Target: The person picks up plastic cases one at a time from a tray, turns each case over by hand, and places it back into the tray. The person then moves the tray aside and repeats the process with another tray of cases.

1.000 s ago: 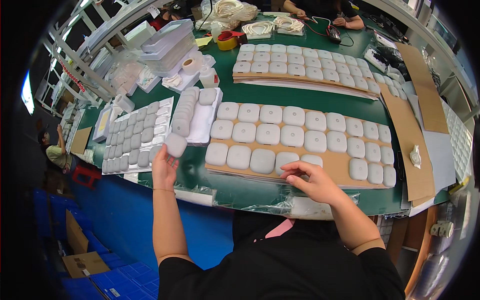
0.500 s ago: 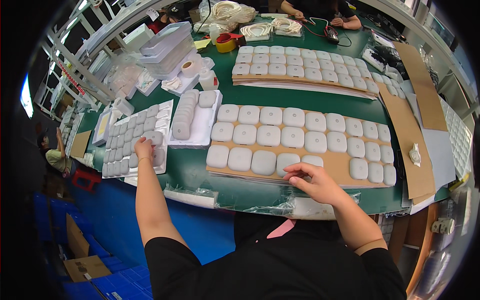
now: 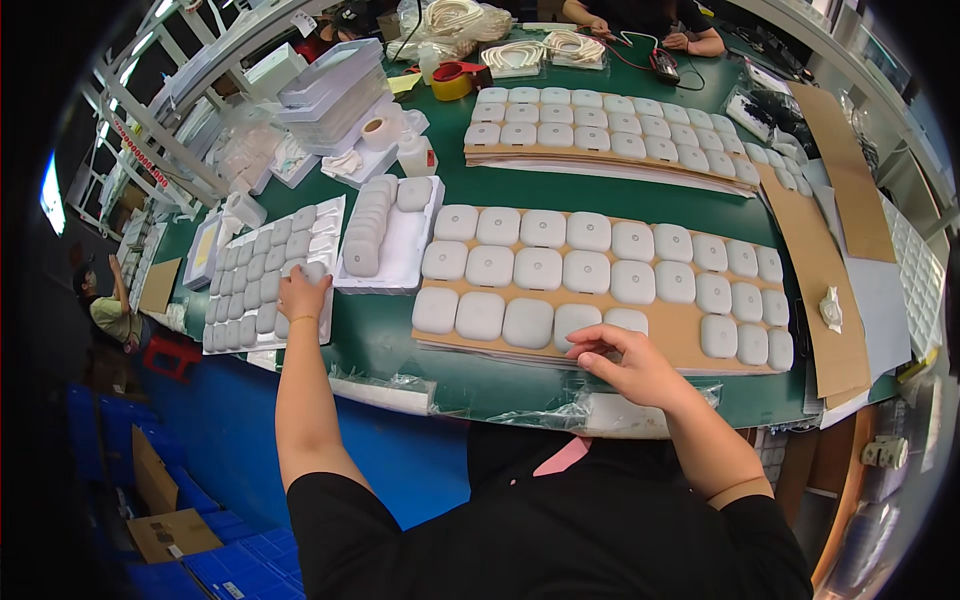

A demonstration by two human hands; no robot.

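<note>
At the left, my left hand [image 3: 303,294] reaches over a white moulded tray [image 3: 323,220] filled with rows of grey rounded-square plastic housings. Its fingers and thumb close around the edges of one grey housing [image 3: 314,270] in the tray's right column. My right hand [image 3: 630,364] hovers over the near row of light grey housings on a cardboard sheet [image 3: 672,330]. Its fingers are loosely bent, with nothing visible in them. Beneath its fingertips a housing [image 3: 577,324] is partly covered, and another light grey housing [image 3: 628,320] lies just behind the hand.
Between tray and cardboard stands a white box [image 3: 408,250] with a leaning row of housings. A second stack of cardboard [image 3: 600,160] bearing housings lies farther back. Tape [image 3: 453,82], a white bottle [image 3: 414,158] and cable coils [image 3: 574,48] are behind. Another person's hands [image 3: 678,42] hold meter leads.
My left hand has shifted slightly right and turned, its fingers now around a housing in the tray's right column. My right hand stays almost still.
</note>
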